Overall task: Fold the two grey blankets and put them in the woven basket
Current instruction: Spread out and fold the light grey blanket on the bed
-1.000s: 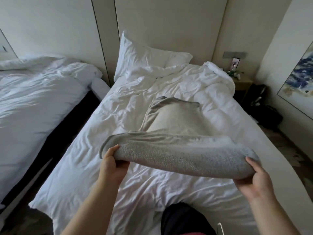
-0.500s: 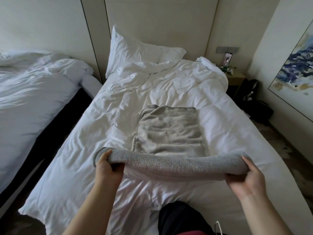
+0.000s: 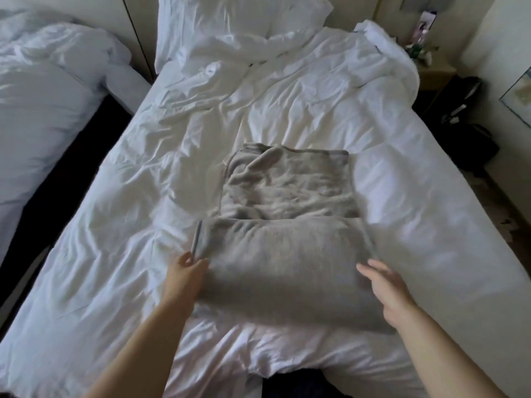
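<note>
A grey blanket point(image 3: 275, 271) lies flat on the white bed point(image 3: 143, 196), its near part folded into a wide smooth band. Behind and touching it lies a lighter, crumpled grey layer point(image 3: 287, 182); whether that is the same blanket or a second one I cannot tell. My left hand point(image 3: 186, 274) pinches the band's left edge near its corner. Blurred and with fingers spread, my right hand point(image 3: 385, 288) rests at the band's right side, gripping nothing. No woven basket is in view.
White pillows point(image 3: 230, 27) are piled at the headboard. A second white bed point(image 3: 43, 110) stands to the left across a dark gap. At the right are a nightstand point(image 3: 431, 73) with small items and dark bags point(image 3: 471, 133) on the floor.
The blanket was held up in the air in both hands; it has come down onto the bed. My right hand has let go, and the view has tilted downward.
</note>
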### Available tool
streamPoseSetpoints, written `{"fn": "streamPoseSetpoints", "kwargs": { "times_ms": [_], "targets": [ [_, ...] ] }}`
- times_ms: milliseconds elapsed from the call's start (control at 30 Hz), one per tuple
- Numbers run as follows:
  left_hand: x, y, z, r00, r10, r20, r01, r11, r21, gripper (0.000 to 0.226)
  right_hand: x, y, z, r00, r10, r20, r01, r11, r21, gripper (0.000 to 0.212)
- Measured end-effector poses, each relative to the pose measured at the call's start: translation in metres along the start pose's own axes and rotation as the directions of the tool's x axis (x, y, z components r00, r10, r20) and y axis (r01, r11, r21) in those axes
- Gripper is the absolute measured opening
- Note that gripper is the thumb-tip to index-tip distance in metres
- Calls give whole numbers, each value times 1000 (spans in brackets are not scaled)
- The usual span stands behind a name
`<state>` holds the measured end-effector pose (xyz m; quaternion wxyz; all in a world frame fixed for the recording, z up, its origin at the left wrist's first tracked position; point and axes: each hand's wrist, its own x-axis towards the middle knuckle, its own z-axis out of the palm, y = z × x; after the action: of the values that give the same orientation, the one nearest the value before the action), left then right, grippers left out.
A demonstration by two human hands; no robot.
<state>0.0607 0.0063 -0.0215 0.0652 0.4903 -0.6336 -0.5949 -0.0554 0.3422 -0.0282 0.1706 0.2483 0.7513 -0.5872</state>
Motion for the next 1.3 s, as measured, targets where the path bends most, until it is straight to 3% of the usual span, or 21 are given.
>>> {"fn": "streamPoseSetpoints", "kwargs": {
  "times_ms": [67, 133, 167, 233, 300, 333, 400, 533, 700, 867, 967, 1033, 1100, 1167, 1300],
  "targets": [
    [9, -30, -3, 999, -23, -43, 34, 959, 281, 24, 6, 33, -1, 998, 8, -62, -24, 961, -274, 47],
    [17, -57, -11, 988, -105, -110, 145, 871, 470, 52, 9, 54, -11, 975, 14, -220, -89, 938, -334, 44],
    [18, -68, -16, 977, -164, -133, 208, 861, 465, 61, 12, 64, -16, 951, 37, -308, -144, 932, -333, 47],
    [12, -79, -18, 922, -379, -81, 388, 901, 194, 66, 9, 75, -25, 896, 221, -384, -306, 936, -175, 55],
    [4, -82, -15, 819, -557, 137, 573, 804, -156, 62, 3, 80, -24, 856, 485, -178, -455, 871, 186, 42],
    [2, -82, -12, 776, -578, 251, 630, 722, -285, 56, -1, 81, -21, 837, 544, -58, -495, 799, 340, 32],
    [-2, -79, -7, 754, -554, 353, 656, 604, -452, 49, -8, 80, -14, 835, 547, 61, -490, 688, 535, 20],
    [-2, -50, 6, 776, -568, 274, 604, 546, -580, 51, -17, 57, -4, 841, 525, 131, -456, 558, 693, 14],
    [23, 71, 21, 878, -435, 200, 464, 671, -578, 46, -6, -54, -2, 890, 412, 195, -415, 558, 718, 18],
    [44, 273, 44, 933, -286, 217, 358, 709, -608, 48, 24, -261, 3, 944, 238, 230, -325, 536, 779, 21],
    [44, 404, 48, 980, -70, 188, 179, 731, -659, 43, 36, -392, 1, 978, 45, 205, -197, 543, 816, 29],
    [33, 472, 44, 978, 98, 183, 64, 698, -714, 27, 31, -465, -6, 972, -101, 212, -129, 527, 840, 37],
    [19, 517, 37, 963, 202, 178, 11, 631, -776, 25, 20, -515, -14, 948, -232, 216, -71, 509, 858, 30],
    [6, 544, 28, 951, 263, 159, -26, 584, -811, 39, 5, -544, -22, 921, -331, 208, -16, 498, 867, 18],
    [-8, 549, 13, 933, 324, 154, -60, 565, -823, 60, -16, -551, -34, 878, -420, 229, 28, 524, 851, 11]
  ]
}}
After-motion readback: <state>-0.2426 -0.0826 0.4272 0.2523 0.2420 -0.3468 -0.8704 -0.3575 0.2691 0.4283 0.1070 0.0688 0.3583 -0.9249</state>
